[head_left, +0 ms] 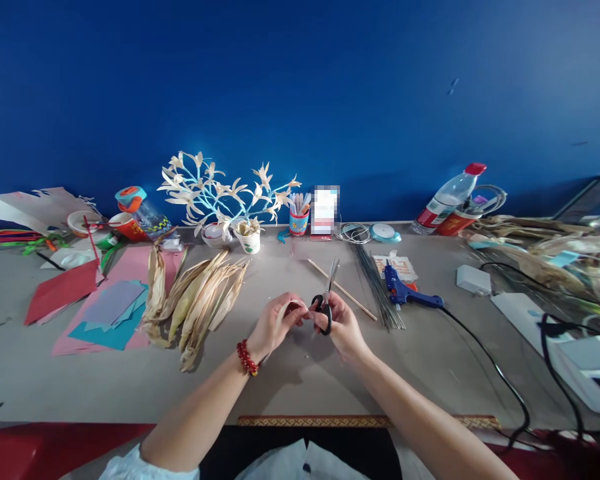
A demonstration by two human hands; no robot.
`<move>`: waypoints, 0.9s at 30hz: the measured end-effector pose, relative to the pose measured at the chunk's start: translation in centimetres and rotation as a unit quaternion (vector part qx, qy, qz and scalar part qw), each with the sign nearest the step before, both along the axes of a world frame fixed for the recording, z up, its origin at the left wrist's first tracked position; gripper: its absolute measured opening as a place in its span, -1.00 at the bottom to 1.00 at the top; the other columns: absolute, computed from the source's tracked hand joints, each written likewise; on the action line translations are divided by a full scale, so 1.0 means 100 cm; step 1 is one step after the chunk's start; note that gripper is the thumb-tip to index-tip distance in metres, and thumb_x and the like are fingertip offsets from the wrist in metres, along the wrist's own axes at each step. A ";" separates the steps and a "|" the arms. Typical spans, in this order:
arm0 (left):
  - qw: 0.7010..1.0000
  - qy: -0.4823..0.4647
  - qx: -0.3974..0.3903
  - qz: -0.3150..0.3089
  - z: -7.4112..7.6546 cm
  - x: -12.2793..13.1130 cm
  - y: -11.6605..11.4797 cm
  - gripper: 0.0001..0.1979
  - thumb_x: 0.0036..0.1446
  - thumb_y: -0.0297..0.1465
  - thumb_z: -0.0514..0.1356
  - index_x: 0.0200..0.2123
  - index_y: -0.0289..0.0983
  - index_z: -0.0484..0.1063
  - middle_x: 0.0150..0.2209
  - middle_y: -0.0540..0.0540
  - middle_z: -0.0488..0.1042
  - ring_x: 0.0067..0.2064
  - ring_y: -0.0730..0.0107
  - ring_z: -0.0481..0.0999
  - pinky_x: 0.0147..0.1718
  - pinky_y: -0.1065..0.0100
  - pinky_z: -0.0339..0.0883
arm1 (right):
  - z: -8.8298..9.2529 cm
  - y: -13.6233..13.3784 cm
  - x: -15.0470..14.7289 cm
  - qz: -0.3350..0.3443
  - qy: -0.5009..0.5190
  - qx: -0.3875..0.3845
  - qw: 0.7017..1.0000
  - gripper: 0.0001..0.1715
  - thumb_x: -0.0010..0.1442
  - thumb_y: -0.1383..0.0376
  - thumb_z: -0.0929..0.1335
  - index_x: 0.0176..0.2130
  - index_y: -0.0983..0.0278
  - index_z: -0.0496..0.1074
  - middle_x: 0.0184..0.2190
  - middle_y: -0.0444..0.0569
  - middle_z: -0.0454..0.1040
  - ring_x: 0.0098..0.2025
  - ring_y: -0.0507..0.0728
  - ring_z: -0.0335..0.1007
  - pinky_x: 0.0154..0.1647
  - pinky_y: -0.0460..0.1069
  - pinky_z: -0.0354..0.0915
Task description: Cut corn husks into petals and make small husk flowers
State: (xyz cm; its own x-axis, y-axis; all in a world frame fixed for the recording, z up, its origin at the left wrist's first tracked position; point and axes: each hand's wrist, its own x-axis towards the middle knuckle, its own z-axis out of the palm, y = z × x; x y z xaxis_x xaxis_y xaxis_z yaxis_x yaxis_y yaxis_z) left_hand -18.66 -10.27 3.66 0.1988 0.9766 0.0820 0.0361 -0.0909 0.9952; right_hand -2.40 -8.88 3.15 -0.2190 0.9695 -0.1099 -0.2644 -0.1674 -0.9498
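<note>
Over the middle of the grey table, my two hands meet at the fingertips. My left hand [280, 323] is closed in a pinch on a thin, pale strip [281, 311] that looks like dried corn husk. My right hand [344, 327] grips black-handled scissors [329, 287], their blades pointing up and away from me. Its fingertips touch those of my left hand, hiding the strip's end. A wooden stick [347, 293] lies just beyond the scissors. Left of my hands rests a pile of dried corn husks [210, 300].
A blue glue gun [410, 293] with a black cord and a bundle of thin wires [377, 287] lie to the right. Husk flowers [230, 193] stand in a white cup [249, 237] at the back. Coloured paper [113, 313] lies left; a plastic bottle [447, 200] leans back right.
</note>
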 end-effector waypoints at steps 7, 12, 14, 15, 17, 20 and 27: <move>0.995 -0.079 -0.051 0.013 -0.004 0.004 -0.003 -0.78 0.16 -0.23 0.24 -0.35 -0.27 0.40 -0.37 -0.02 0.44 -0.38 0.43 0.47 -0.31 0.37 0.40 | 0.000 -0.002 0.000 0.006 0.010 -0.004 1.000 -0.58 -0.15 0.23 0.55 -0.41 0.25 0.27 -0.54 -0.21 0.40 -0.61 -0.07 0.19 -0.60 -0.15 0.15; 0.994 -0.093 -0.041 0.028 -0.002 0.001 -0.001 -0.80 0.15 -0.27 0.25 -0.36 -0.31 0.45 -0.37 -0.05 0.46 -0.35 0.42 0.49 -0.27 0.36 0.40 | 0.004 -0.002 0.002 0.043 -0.024 -0.003 0.999 -0.54 -0.08 0.12 0.54 -0.35 0.24 0.28 -0.52 -0.19 0.42 -0.58 -0.05 0.21 -0.59 -0.14 0.14; 0.991 -0.108 -0.036 0.070 0.001 -0.004 0.001 -0.82 0.14 -0.28 0.26 -0.37 -0.30 0.45 -0.36 -0.05 0.47 -0.36 0.44 0.47 -0.28 0.37 0.40 | 0.003 -0.002 0.003 0.097 -0.063 -0.010 0.993 -0.54 0.00 0.04 0.50 -0.34 0.25 0.26 -0.55 -0.17 0.43 -0.59 -0.04 0.20 -0.61 -0.14 0.10; 0.988 -0.116 -0.038 0.090 0.003 -0.007 0.002 -0.82 0.13 -0.29 0.26 -0.38 -0.30 0.45 -0.35 -0.05 0.48 -0.36 0.46 0.46 -0.28 0.37 0.41 | 0.001 -0.002 0.004 0.130 -0.084 -0.013 0.988 -0.53 0.03 -0.01 0.47 -0.35 0.25 0.25 -0.58 -0.17 0.43 -0.60 -0.04 0.19 -0.62 -0.14 0.08; 0.983 -0.134 -0.044 0.114 0.007 -0.012 0.003 -0.82 0.11 -0.29 0.28 -0.39 -0.29 0.45 -0.31 -0.06 0.49 -0.34 0.45 0.46 -0.27 0.37 0.43 | -0.002 -0.002 0.005 0.189 -0.117 -0.013 0.975 -0.49 0.06 -0.08 0.44 -0.37 0.24 0.23 -0.61 -0.16 0.42 -0.62 -0.04 0.18 -0.64 -0.13 0.04; 0.979 -0.159 -0.046 0.119 0.010 -0.017 0.004 -0.82 0.09 -0.29 0.29 -0.40 -0.29 0.45 -0.28 -0.07 0.50 -0.29 0.44 0.48 -0.25 0.35 0.45 | -0.006 -0.004 0.004 0.225 -0.139 -0.003 0.964 -0.46 0.05 -0.11 0.43 -0.37 0.25 0.22 -0.60 -0.16 0.43 -0.60 -0.01 0.25 -0.62 -0.12 0.06; 0.979 -0.178 -0.038 0.095 0.005 -0.017 0.004 -0.84 0.11 -0.31 0.28 -0.36 -0.29 0.46 -0.28 -0.07 0.52 -0.31 0.43 0.52 -0.21 0.32 0.47 | -0.001 -0.005 0.000 0.231 -0.126 -0.002 0.965 -0.43 0.02 -0.13 0.45 -0.39 0.25 0.22 -0.61 -0.17 0.41 -0.61 -0.02 0.26 -0.57 -0.11 0.08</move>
State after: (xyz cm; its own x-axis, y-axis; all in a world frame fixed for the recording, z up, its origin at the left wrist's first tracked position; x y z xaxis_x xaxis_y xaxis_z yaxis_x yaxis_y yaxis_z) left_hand -20.40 -9.87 4.20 -0.0146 0.9992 0.0385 -0.3051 -0.0411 0.9514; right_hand -2.37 -9.42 3.01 -0.5940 0.7739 -0.2196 0.0789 -0.2155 -0.9733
